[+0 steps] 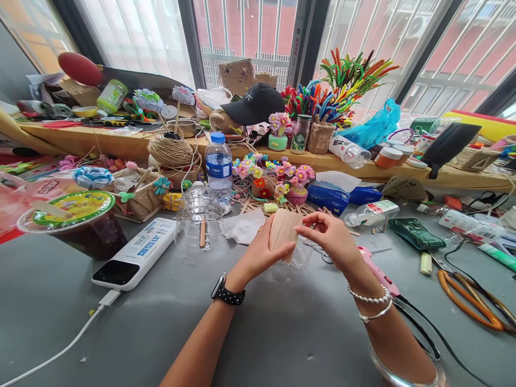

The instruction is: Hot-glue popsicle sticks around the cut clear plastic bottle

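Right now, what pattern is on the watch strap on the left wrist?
White dots on black; the watch strap shows best in the head view.

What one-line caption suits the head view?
The left hand holds a flat panel of pale wooden sticks, the right hand at its edge, above a cluttered grey tabletop.

- Wood strips (pixel 284 228) mid-frame: pale bare wood, pretty matt
- Clear bottle (pixel 189 216) left of centre: thin plastic, super glossy
- Grey tabletop (pixel 282 333) along the bottom: smooth, bit of a sheen
- Twine (pixel 171 150), upper left of centre: rough, kinda hairy
- Black cap (pixel 258 105), top middle: looks like matt cloth
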### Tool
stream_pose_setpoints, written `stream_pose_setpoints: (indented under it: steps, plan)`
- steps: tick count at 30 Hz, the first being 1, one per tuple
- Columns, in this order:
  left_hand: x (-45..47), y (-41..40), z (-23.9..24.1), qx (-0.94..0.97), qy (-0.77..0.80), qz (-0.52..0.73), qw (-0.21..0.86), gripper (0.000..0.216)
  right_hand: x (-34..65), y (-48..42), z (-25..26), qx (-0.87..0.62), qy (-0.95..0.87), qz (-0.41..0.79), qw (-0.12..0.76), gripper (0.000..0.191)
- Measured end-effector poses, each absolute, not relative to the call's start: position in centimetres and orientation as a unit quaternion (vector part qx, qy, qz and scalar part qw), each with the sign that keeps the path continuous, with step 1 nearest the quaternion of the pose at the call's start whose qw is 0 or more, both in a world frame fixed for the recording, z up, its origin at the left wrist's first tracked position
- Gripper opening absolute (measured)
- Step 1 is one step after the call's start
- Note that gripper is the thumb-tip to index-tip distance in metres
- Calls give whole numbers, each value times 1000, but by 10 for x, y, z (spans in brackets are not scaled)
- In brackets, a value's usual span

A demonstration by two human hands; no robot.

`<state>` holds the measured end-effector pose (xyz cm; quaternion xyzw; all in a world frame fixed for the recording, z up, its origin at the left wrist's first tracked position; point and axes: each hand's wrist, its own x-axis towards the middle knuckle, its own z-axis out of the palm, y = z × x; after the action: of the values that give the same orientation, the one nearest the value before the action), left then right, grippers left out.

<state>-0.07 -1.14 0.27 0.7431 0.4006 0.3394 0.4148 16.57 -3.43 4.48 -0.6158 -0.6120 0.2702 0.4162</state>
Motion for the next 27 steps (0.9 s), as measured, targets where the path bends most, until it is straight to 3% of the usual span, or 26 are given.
stream_pose_setpoints:
  steps: [9, 27]
  plan:
    - [0, -13, 6, 736, 401, 349, 420, 75, 161, -40, 53, -639, -671, 150, 344, 30]
    - [-9, -13, 10, 753, 385, 293, 446, 91, 166, -38, 54, -645, -677, 173, 309, 31]
